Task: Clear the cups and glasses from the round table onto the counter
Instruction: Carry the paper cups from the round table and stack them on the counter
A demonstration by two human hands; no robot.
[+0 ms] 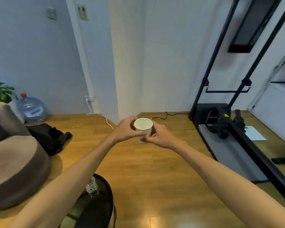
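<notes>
Both hands, left hand (127, 130) and right hand (160, 137), grip a white paper cup (143, 129) upright above the floor. One glass (92, 186) stands on the round table (105, 203).

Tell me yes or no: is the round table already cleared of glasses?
No: a clear glass stands on the dark round table while both hands, left hand and right hand, hold the white paper cup.

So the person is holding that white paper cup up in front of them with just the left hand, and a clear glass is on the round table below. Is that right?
Not quite: the head view shows both hands on the white paper cup, the left hand and the right hand each wrapped round it. The rest holds: a clear glass stands on the round table below.
</notes>
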